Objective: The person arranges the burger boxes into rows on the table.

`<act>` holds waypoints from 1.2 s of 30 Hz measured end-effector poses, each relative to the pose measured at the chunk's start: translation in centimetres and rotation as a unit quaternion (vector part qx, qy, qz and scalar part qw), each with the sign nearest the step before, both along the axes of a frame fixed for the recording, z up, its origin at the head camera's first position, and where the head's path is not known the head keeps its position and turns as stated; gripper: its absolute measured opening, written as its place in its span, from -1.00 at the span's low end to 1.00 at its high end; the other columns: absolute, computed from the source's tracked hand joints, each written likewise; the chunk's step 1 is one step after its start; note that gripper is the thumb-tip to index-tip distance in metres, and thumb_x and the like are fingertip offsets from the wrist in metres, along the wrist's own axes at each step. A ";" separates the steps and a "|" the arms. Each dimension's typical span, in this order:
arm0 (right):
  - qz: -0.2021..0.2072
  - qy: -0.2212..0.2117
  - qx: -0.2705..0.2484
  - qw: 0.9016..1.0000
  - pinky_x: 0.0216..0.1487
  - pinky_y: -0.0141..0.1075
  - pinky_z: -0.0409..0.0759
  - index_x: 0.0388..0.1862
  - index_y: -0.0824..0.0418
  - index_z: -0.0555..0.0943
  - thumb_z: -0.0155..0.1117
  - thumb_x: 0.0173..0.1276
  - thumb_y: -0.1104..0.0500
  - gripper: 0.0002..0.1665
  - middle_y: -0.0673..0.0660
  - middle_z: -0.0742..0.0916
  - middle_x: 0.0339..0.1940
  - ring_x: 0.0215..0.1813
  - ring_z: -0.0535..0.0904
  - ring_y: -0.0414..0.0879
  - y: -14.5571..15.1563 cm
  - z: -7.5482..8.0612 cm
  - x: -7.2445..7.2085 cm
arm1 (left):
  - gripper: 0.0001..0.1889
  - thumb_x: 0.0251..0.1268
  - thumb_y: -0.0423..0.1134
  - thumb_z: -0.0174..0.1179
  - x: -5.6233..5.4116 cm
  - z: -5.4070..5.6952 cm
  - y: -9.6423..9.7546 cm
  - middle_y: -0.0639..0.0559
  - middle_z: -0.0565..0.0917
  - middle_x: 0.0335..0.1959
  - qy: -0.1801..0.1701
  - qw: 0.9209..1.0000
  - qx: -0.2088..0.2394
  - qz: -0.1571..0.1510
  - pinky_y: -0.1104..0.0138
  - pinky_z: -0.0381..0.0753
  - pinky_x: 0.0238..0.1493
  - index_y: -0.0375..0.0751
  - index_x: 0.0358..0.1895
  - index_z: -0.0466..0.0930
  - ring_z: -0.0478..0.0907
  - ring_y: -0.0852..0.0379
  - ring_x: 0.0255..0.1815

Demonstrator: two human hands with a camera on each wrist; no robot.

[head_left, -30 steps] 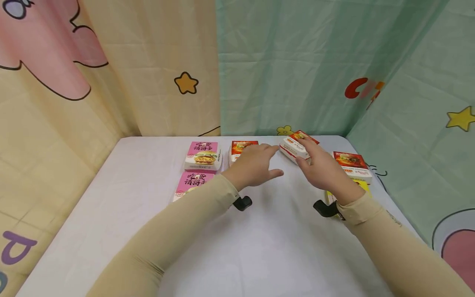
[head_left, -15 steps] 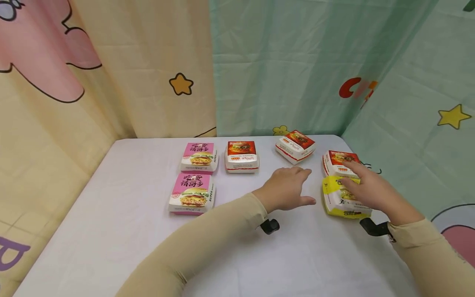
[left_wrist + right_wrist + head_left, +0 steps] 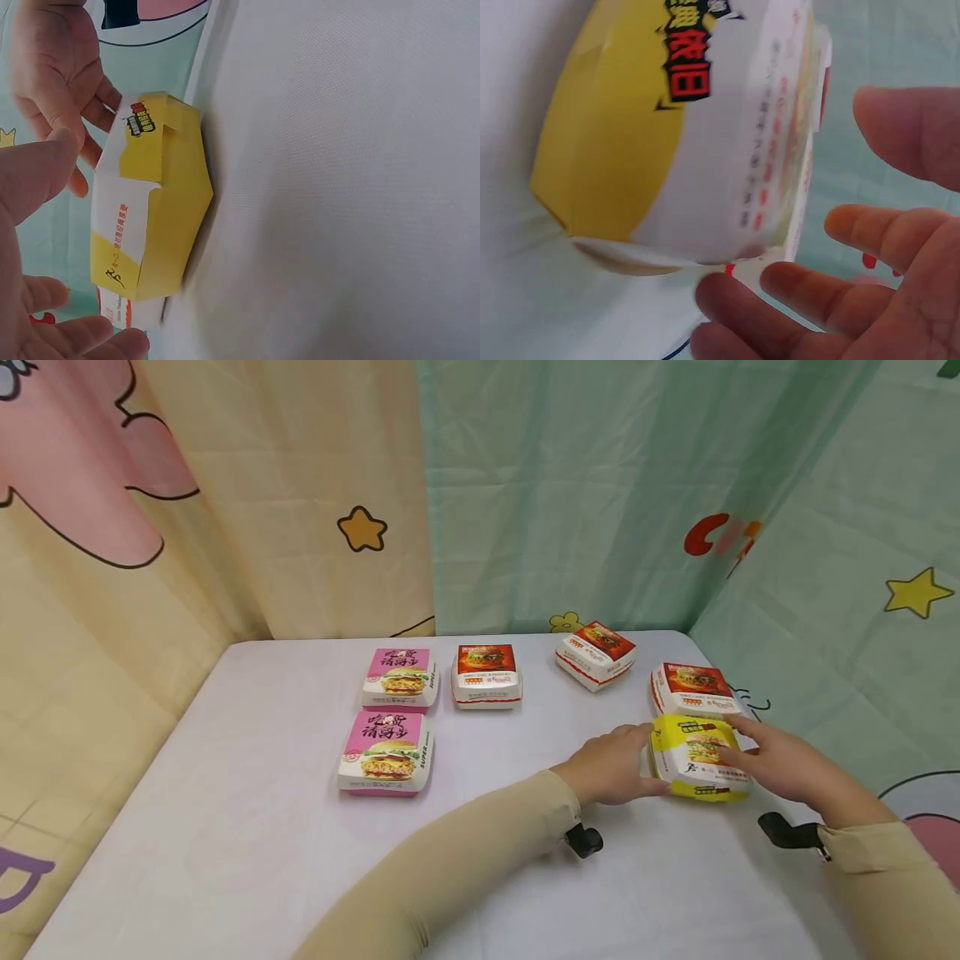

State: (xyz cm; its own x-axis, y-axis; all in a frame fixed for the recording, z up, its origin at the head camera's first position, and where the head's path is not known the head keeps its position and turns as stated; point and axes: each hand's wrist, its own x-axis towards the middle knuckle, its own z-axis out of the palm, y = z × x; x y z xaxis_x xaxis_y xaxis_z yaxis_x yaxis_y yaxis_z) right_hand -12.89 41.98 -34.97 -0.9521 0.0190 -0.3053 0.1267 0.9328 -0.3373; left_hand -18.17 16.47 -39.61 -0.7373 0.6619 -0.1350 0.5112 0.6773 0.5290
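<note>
A yellow and white burger box (image 3: 701, 756) sits at the table's right side between both hands. My left hand (image 3: 613, 766) is at its left side, thumb spread toward the near corner. In the left wrist view that hand's fingers (image 3: 82, 334) are extended and apart from the carton. My right hand (image 3: 787, 767) reaches over from the right, its fingers at the box's right edge. The right wrist view shows those fingers (image 3: 817, 300) loosely extended beside the box's end, the thumb (image 3: 911, 131) apart from it. A red and white burger box (image 3: 693, 691) stands right behind the yellow one.
Farther back are an angled red and white burger box (image 3: 596, 656) and another red and white box (image 3: 486, 677). Two pink burger boxes, a rear one (image 3: 400, 677) and a front one (image 3: 386, 753), stand on the left. A patterned curtain (image 3: 562, 510) borders the white table (image 3: 247, 827).
Both hands have moved right and nearer, leaving the angled red and white box at the back, and have come to either side of the yellow burger box.
</note>
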 end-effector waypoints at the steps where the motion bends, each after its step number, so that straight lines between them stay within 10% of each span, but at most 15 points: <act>1: 0.002 -0.004 -0.001 1.000 0.11 0.40 0.59 0.65 0.51 0.02 0.13 0.61 -0.25 0.08 0.73 0.33 0.45 0.34 0.39 0.63 0.1 -0.1 0.1 | -0.01 0.28 0.36 0.35 0.0 -0.1 0.2 0.33 0.28 0.64 -0.007 1.000 0.005 0.001 0.24 0.42 0.55 0.25 0.70 0.08 0.32 0.29 0.58; 11: -0.005 -0.038 -0.022 0.999 0.19 0.52 0.46 0.68 0.49 -0.10 0.09 0.62 -0.25 0.11 0.74 0.22 0.51 0.40 0.24 0.70 0.9 -0.7 0.3 | 0.00 0.31 0.31 0.37 -0.3 -1.4 1.3 0.28 0.33 0.62 -0.021 1.000 0.010 -0.006 0.37 0.38 0.54 0.12 0.70 0.08 0.31 0.35 0.58; 20: -0.023 -0.073 -0.102 0.992 0.08 0.01 0.77 0.67 0.50 -0.29 0.15 0.63 -0.19 0.18 0.75 0.22 0.49 0.07 0.68 0.15 1.3 -1.1 -0.1 | -0.02 0.32 0.25 0.40 -0.6 -2.0 1.7 0.28 0.36 0.61 -0.051 0.998 0.027 -0.012 0.36 0.38 0.55 0.10 0.69 0.11 0.35 0.35 0.56; 36: -0.022 -0.058 -0.142 0.988 0.04 -0.02 0.80 0.73 0.36 -0.29 0.29 0.55 -0.17 0.25 0.76 0.27 0.47 0.13 0.67 0.20 0.2 -1.5 0.5 | -0.05 0.34 0.16 0.42 -0.7 -1.9 1.2 0.30 0.36 0.61 -0.061 0.997 0.046 -0.003 0.36 0.36 0.56 0.10 0.70 0.11 0.37 0.36 0.51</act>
State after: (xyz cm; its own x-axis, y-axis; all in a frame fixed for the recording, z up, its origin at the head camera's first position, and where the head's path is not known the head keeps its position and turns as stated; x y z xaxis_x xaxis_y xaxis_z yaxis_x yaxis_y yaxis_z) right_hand -12.35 42.14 -36.46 -0.9105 -0.0427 -0.4114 0.2178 0.7960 -0.5647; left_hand -18.92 17.69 -41.48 -0.7146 0.6806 -0.1614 0.4435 0.6193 0.6479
